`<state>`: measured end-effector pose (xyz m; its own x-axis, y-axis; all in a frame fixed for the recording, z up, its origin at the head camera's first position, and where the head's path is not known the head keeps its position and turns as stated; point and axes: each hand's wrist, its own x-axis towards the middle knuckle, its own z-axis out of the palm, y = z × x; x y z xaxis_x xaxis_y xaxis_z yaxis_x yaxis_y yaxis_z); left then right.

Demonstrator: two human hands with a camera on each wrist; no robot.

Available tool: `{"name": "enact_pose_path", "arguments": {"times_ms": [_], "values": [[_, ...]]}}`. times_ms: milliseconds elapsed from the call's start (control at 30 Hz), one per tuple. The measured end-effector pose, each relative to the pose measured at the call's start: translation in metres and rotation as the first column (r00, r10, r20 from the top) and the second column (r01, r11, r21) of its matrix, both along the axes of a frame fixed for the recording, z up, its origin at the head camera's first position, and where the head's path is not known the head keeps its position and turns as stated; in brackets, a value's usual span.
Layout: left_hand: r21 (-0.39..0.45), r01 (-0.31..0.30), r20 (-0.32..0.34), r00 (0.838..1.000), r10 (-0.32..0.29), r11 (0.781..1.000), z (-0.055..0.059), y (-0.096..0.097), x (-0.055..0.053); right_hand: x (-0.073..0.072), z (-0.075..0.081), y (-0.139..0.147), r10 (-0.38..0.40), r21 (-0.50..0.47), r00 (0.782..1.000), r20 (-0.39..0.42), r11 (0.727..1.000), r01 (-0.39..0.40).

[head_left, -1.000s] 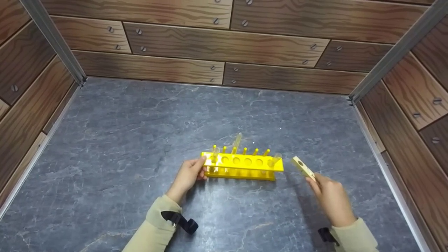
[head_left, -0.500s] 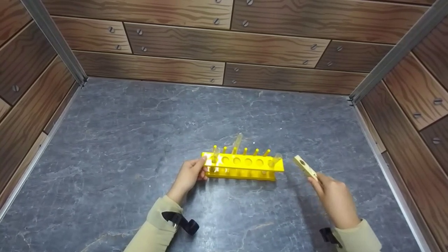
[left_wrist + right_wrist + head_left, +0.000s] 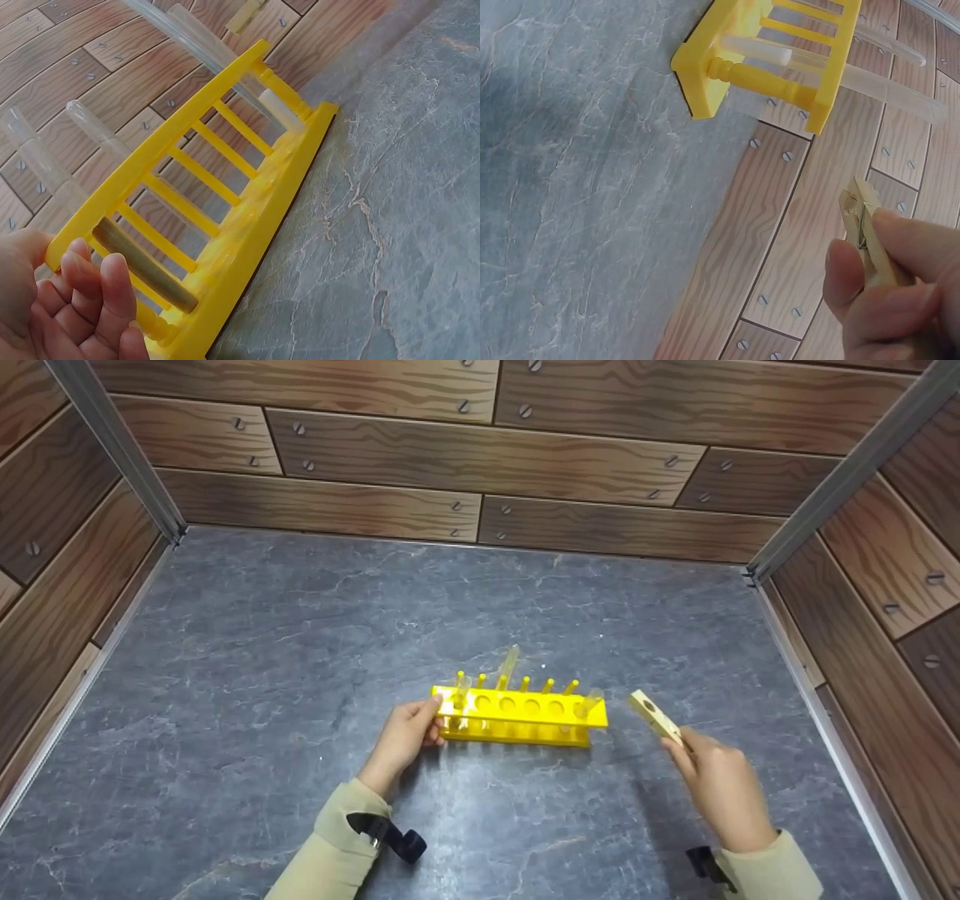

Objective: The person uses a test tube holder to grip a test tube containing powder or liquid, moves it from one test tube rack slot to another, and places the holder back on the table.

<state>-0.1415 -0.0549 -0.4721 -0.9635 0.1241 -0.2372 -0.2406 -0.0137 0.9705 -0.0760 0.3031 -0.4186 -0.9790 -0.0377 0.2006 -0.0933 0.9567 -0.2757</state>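
Note:
A yellow test tube rack stands on the tabletop. My left hand grips its left end, thumb on the top bar and the other fingers curled below. In the left hole sits a test tube with brown contents. The right-end test tube has white contents at its bottom. Another clear tube stands bottom-up on a rear peg. Right of the rack, apart from it, my right hand pinches a wooden test tube holder with a metal spring, its holed end pointing toward the rack.
The grey marbled tabletop surrounds the rack. Wood-patterned walls stand at the back and both sides, with metal corner posts between them. A black wrist strap is on the left sleeve.
My right hand has shifted slightly to the right with the wooden test tube holder, away from the rack. The left hand, the rack and its tubes stay where they were.

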Motion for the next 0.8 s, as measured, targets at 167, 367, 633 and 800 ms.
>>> {"name": "enact_pose_path", "arguments": {"times_ms": [167, 367, 633, 800], "values": [[-0.001, 0.000, -0.010, 1.000, 0.000, 1.000, -0.026, 0.000, -0.009, 0.001, 0.002, -0.001, 0.004, 0.003, 1.000, -0.008, 1.000, -0.004], [0.004, 0.001, -0.008, 1.000, -0.001, 1.000, -0.024, -0.001, -0.009, 0.000, 0.004, -0.001, 0.010, 0.007, 1.000, -0.021, 1.000, -0.010], [-0.011, -0.005, -0.008, 1.000, 0.005, 1.000, -0.026, -0.001, -0.009, 0.000, 0.007, -0.003, 0.026, 0.008, 0.999, -0.042, 1.000, -0.026], [-0.008, -0.003, -0.010, 1.000, 0.003, 1.000, -0.025, 0.000, -0.010, 0.000, 0.010, -0.004, 0.022, 0.011, 0.999, -0.037, 1.000, -0.022]]}}
